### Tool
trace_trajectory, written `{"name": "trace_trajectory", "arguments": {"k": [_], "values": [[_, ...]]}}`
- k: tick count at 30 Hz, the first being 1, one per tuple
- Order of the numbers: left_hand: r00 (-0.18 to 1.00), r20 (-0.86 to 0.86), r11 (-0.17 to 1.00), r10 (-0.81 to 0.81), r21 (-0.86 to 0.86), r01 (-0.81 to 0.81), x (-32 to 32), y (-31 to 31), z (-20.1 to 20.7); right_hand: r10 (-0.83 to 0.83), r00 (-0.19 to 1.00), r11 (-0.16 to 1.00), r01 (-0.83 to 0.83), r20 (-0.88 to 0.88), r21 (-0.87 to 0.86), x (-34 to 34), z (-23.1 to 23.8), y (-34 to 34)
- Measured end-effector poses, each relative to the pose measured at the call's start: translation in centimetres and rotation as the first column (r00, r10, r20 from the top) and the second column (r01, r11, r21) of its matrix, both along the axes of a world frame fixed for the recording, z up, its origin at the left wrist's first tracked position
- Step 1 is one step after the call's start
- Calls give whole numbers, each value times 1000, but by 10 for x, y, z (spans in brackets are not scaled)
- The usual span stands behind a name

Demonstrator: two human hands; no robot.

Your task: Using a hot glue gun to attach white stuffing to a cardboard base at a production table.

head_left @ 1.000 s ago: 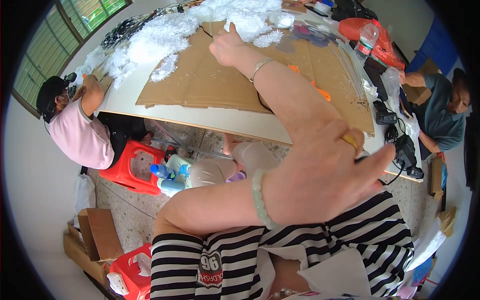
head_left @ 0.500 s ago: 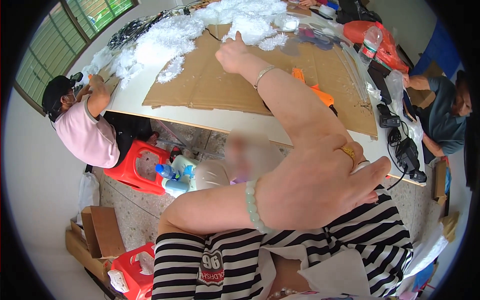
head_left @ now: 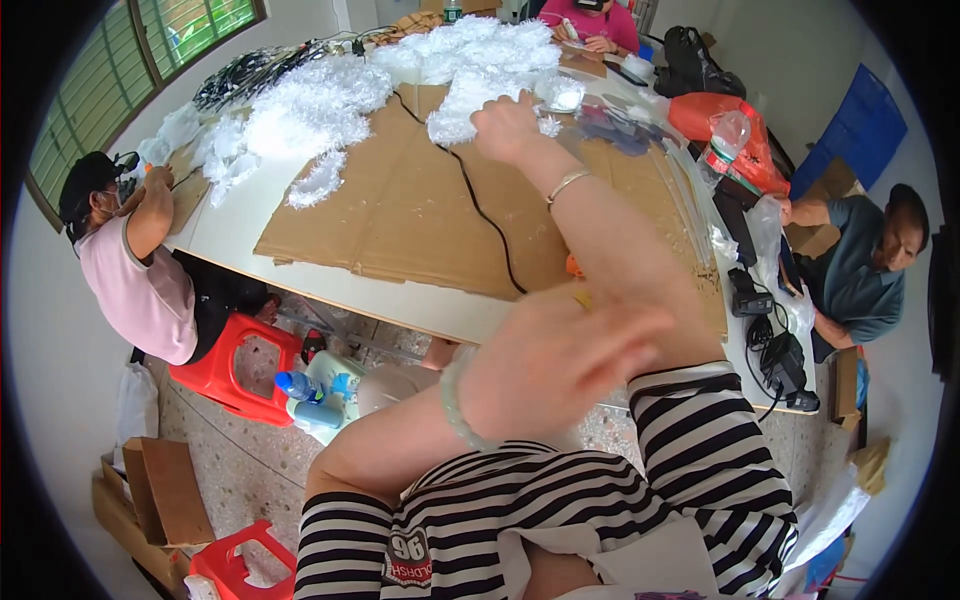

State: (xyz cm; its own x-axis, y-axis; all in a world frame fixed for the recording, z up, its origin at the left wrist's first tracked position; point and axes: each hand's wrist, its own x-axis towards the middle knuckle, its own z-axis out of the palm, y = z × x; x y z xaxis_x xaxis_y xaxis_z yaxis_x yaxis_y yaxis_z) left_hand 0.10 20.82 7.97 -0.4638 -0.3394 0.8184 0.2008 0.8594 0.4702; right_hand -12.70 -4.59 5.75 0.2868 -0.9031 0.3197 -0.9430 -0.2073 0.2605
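My right hand [head_left: 508,130], with a thin bracelet on its wrist, reaches far over the table to the near edge of the white fluffy tinsel [head_left: 468,112]. Its fingers are bent down and closed; their tips are hidden, so what they hold cannot be made out. My left hand [head_left: 548,365], below a pale green bead bracelet, crosses in front of my right forearm above my lap. Motion blurs its fingers. A black cable [head_left: 478,203] runs across the brown cardboard [head_left: 365,215] left of my right arm. Beside that arm shows a bit of an orange object [head_left: 573,265], mostly covered.
More white tinsel [head_left: 310,110] is heaped at the far left, by bundled dark wires [head_left: 255,72]. Black power adapters [head_left: 785,360] lie along the table's right side, near a red bag [head_left: 700,118]. People sit left, right and at the far side. A red stool [head_left: 250,375] stands left.
My right hand has moved right along the tinsel, uncovering the black cable. My left hand has shifted left and blurred. The view has tilted up, and my right arm now hides most of the orange object.
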Motion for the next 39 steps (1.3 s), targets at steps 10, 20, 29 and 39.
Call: {"name": "trace_trajectory", "arguments": {"k": [10,20,29,39], "values": [[843,212,683,495,505,-528,102,-101,-113,-22,980,1000,21,197,11,-138,28,-39],[820,81,680,566,516,-521,88,-102,-119,66,993,989,-78,98,126,-129,-21,-69],[840,60,638,540,622,-454,88,-100,-99,436,752,833,-545,494,93,-72,70,28],[825,286,837,488,114,-535,58,-93,-13,344,771,585,-623,536,520,-2,109,144]]}}
